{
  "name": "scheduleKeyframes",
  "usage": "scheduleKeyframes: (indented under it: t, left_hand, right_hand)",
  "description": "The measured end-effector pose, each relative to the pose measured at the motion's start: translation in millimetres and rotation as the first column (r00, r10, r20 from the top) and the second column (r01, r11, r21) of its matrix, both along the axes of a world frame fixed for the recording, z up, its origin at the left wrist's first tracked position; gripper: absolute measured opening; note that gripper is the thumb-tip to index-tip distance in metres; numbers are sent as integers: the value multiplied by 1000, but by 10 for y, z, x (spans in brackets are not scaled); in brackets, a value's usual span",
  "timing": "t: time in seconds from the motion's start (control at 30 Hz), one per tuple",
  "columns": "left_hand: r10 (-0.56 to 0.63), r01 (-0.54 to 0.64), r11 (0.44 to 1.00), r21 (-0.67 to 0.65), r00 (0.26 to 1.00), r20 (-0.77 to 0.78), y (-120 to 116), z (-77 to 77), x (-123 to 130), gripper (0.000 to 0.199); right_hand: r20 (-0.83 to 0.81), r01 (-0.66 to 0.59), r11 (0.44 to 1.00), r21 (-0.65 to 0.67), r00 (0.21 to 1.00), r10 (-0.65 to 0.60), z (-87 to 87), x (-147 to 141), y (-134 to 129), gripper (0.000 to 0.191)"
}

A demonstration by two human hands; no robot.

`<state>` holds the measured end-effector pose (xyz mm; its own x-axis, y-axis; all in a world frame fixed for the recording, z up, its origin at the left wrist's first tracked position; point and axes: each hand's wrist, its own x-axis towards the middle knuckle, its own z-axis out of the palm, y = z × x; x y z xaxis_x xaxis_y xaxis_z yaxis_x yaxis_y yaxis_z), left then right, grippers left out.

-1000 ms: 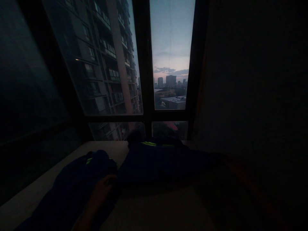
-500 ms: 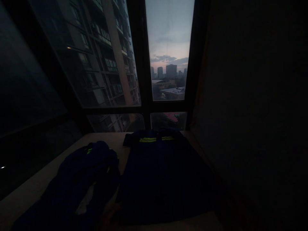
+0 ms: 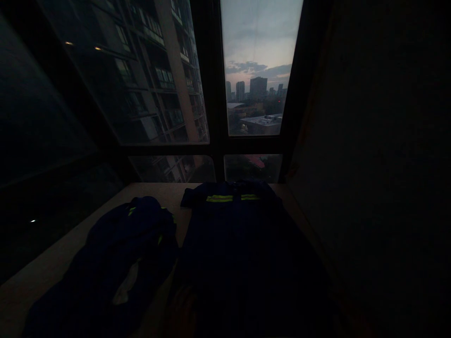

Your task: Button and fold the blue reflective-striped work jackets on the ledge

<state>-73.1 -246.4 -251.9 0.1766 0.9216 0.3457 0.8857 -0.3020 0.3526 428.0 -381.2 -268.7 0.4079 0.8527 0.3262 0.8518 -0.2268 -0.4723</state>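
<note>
A dark blue garment with yellow-green stripes (image 3: 239, 234) lies spread on a pale ledge (image 3: 176, 191). Left of it is a bunched dark blue garment (image 3: 120, 239) with similar stripes and a whitish patch. My left hand (image 3: 181, 310) shows dimly at the bottom, at the lower left edge of the spread garment; its fingers are too dark to tell their grip. My right hand (image 3: 352, 319) is a faint reddish shape at the lower right, beside the garment's dark edge, its fingers lost in shadow.
Behind the ledge stand window panes in a dark frame (image 3: 218, 149), with buildings and a dusky sky outside. A dark wall (image 3: 369, 164) rises along the right side. More dark glass borders the ledge on the left.
The view has shifted slightly. My left hand has moved a little to the right and up along the lower edge of the spread garment. Both garments lie much as before.
</note>
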Motion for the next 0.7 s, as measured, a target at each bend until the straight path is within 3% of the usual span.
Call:
scheduleKeyframes:
  t: [0.07,0.13,0.23,0.37,0.53,0.7]
  left_hand:
    - [-150,149,989,-11,985,-86,-6,61,639,40]
    - [-340,335,940,-60,931,-130,-25,107,1217,41]
    - [-474,451,878,-161,866,-158,-29,105,1696,47]
    - [-485,436,870,-230,843,-234,-47,-21,1610,69]
    - [-499,452,865,-218,820,-279,-245,-278,1291,87]
    - [-504,481,863,-151,823,-262,-374,-619,1266,87]
  right_hand:
    - [77,-152,988,-11,985,152,-23,-255,303,41]
    - [138,-263,964,-34,954,265,-69,-518,659,41]
    - [212,-358,930,-85,905,369,-195,-789,1086,42]
    - [251,-364,922,-131,888,386,-377,-901,1199,45]
    - [208,-347,929,-128,906,367,-499,-1004,903,48]
    - [162,-379,919,-104,906,392,-646,-1009,701,48]
